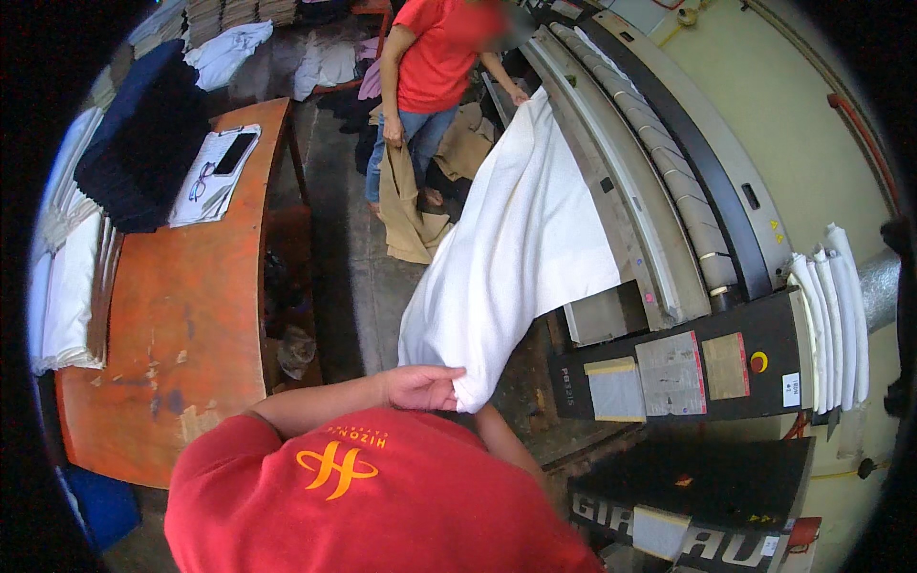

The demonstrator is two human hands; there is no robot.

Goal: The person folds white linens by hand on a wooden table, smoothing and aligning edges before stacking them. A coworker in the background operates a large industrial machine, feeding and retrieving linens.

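A long white cloth (506, 239) hangs in folds between me and a co-worker. My left hand (427, 387) is closed on its near corner, thumb on top. Of my right arm only the forearm (503, 441) shows; the hand is hidden behind the cloth's near end, so its fingers cannot be seen. At the far end, the co-worker in a red shirt (435, 57) has one hand by the cloth's top and a tan cloth (406, 205) hanging from the other. The white cloth's right edge lies against the long flatwork ironing machine (621, 181).
An orange table (181, 315) stands at left, with dark folded cloths (143, 143), white folded cloths (76, 296), papers, eyeglasses and a phone (235, 153). White cloths (829, 325) hang over the machine's near end. Tan fabric (465, 143) lies beyond the co-worker.
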